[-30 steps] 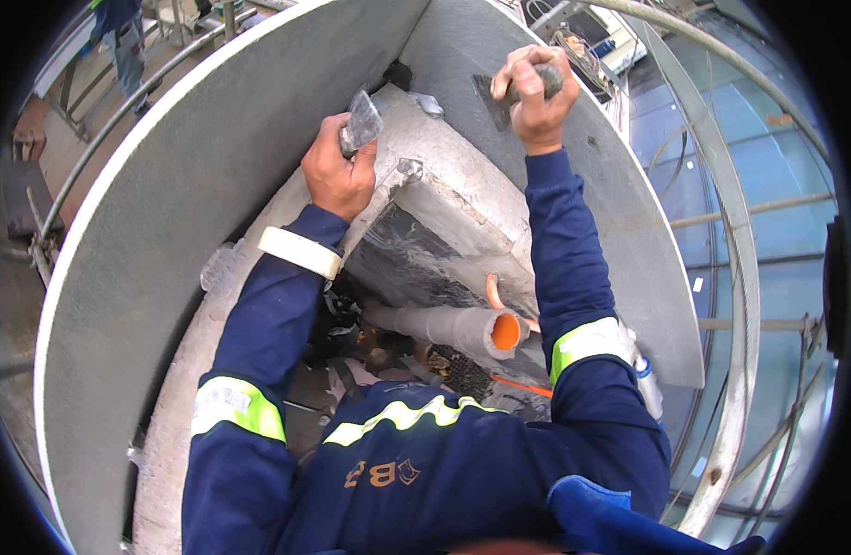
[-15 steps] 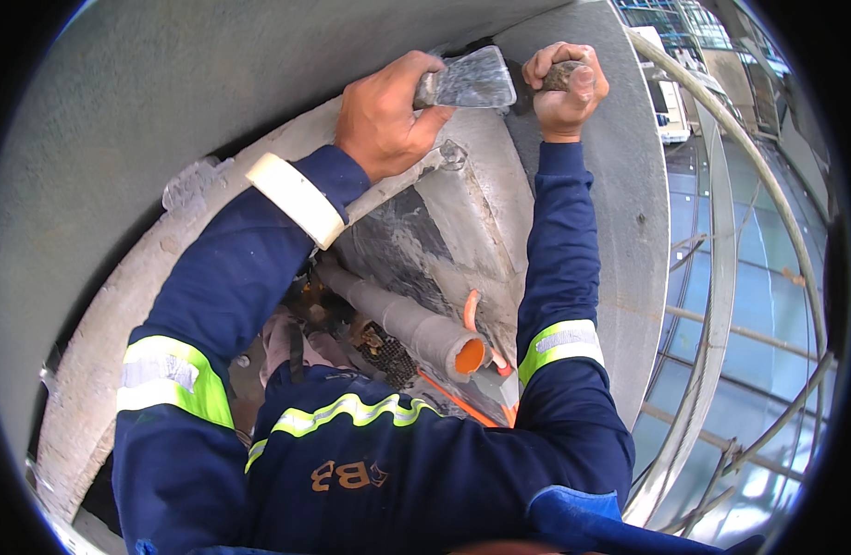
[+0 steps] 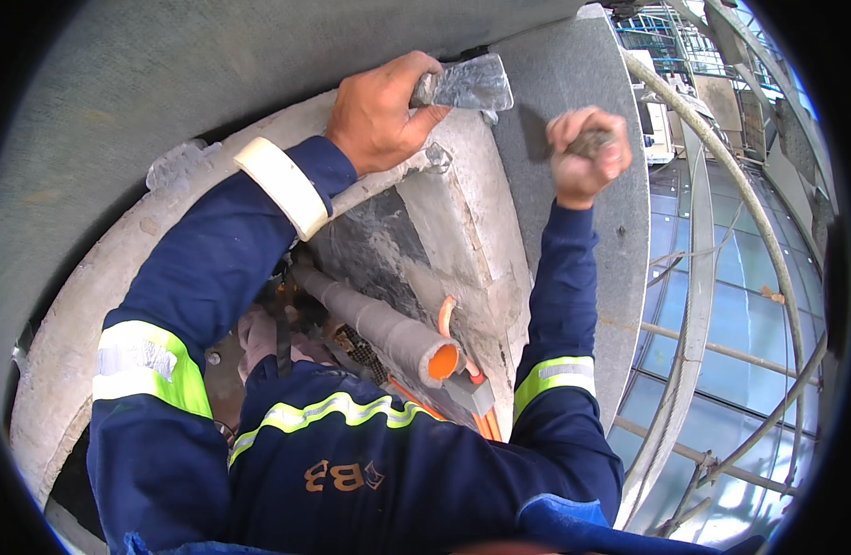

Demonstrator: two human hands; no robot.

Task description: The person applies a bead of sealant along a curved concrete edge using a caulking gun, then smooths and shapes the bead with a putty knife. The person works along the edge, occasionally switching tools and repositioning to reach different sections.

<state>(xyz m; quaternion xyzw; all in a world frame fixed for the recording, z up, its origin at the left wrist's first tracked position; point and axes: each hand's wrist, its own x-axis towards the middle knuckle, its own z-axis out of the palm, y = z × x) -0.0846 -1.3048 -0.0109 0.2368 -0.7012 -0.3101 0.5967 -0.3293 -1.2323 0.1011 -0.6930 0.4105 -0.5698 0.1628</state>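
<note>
My left hand [image 3: 379, 116], fingers closed, grips a putty knife [image 3: 476, 85] with a wide, flat grey blade smeared with dried material. Its blade points right, close to the seam where the curved grey panel meets the flat grey slab. Around my left forearm sits a roll of cream tape [image 3: 281, 189]. Over the grey slab [image 3: 620, 231], to the right of the blade and apart from it, my right hand [image 3: 587, 157] is closed on a rough grey-brown object [image 3: 590, 142]. Motion blur and my fingers hide its kind; it may be a tool handle.
A curved concrete ledge [image 3: 166, 231] runs under my left arm. Below my hands lie a grey pipe with an orange mouth [image 3: 442, 363] and orange conduit [image 3: 446, 316]. Crumpled clear plastic [image 3: 177, 166] clings to the ledge. Beyond the slab are a bent pole [image 3: 768, 213] and glass panels [image 3: 735, 305].
My right hand has pulled down and slightly right, away from the blade, still closed on the grey-brown object. My left hand keeps the putty knife near the seam. The view has shifted slightly.
</note>
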